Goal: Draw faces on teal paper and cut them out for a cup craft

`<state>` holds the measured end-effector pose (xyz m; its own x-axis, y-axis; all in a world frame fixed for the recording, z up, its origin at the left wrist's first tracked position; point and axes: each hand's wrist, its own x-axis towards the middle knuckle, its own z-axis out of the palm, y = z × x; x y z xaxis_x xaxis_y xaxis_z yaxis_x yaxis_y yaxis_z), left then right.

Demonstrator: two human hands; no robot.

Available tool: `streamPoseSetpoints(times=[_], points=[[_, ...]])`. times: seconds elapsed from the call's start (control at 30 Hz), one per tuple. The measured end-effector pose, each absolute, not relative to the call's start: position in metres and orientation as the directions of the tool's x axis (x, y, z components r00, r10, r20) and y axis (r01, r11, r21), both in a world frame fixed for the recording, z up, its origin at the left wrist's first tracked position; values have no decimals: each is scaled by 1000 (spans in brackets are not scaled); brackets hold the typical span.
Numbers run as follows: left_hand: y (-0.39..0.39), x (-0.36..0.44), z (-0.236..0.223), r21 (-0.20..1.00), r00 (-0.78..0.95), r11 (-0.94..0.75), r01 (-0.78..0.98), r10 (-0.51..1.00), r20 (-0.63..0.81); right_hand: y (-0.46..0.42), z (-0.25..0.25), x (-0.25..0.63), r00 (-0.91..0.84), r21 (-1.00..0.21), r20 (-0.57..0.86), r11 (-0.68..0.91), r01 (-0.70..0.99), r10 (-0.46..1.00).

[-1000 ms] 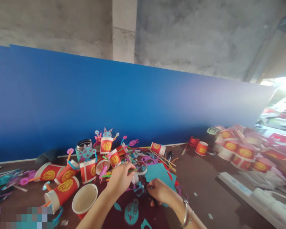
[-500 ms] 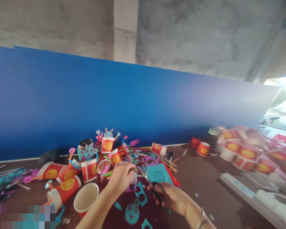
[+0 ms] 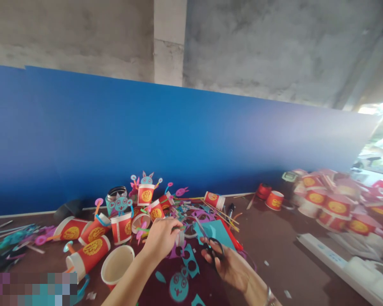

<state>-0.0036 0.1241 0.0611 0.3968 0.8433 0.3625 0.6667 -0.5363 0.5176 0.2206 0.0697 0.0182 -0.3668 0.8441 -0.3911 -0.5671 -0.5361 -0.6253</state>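
In the head view, my right hand [image 3: 234, 267] has its fingers in the black handles of a pair of scissors [image 3: 217, 247], blades pointing up and left over a turquoise paper sheet [image 3: 226, 236]. My left hand [image 3: 162, 239] is closed in a pinch; a small greenish tip shows at the fingers, but what it holds is mostly hidden. Just right of it lies a pale ring [image 3: 190, 233]. Between my forearms are a turquoise face cut-out [image 3: 179, 287], a leaf-shaped piece [image 3: 160, 277] and a paper offcut with round holes [image 3: 191, 263].
An open paper cup [image 3: 118, 264] stands left of my left forearm. Decorated red cups [image 3: 121, 228] crowd the left and back. On the right are a white power strip [image 3: 324, 250] and a heap of red cups [image 3: 336, 206]. A blue panel [image 3: 178, 140] rises behind.
My right hand has turned and moved right, bringing the scissors into plain view, their tips now over the turquoise sheet. My left hand has stayed pinched in nearly the same place.
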Motion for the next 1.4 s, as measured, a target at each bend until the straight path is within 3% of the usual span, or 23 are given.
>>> streamPoseSetpoints(times=[0.07,0.13,0.33,0.47,0.6,0.8,0.87,0.93,1.03,1.1,1.13,1.23,1.4], points=[[124,-4,62,511,404,-550,661,834,375,70,19,216,-259,-694,-381,-460,-554,888],[124,-3,63,511,409,-561,652,827,386,74,20,216,-224,-681,-362,-420,-600,905],[122,0,60,538,452,-593,600,805,384,90,14,224,-298,-453,-318,-421,-786,900],[118,5,56,532,577,-662,527,739,348,92,12,221,-467,-298,-125,-482,-824,876],[111,9,55,538,596,-670,512,728,339,92,20,208,-568,-214,33,-550,-808,822],[105,10,60,554,614,-698,454,695,373,100,22,196,-580,-255,95,-544,-800,809],[106,11,60,567,635,-696,440,688,352,103,24,197,-554,-324,77,-505,-800,829],[109,11,59,573,633,-686,448,696,338,105,31,200,-502,-466,47,-425,-775,864],[114,8,58,558,568,-661,502,738,364,107,47,210,-353,-787,33,-193,-586,935],[119,4,59,540,520,-645,540,761,388,108,57,218,-290,-964,34,-45,-263,956],[120,2,61,537,505,-638,552,768,392,108,59,222,-257,-998,13,-5,-69,966],[124,-4,65,568,464,-601,562,798,384,108,60,234,-167,-908,80,141,394,983],[126,-11,65,602,399,-554,574,832,385,97,59,243,-301,-744,2,202,637,954]])
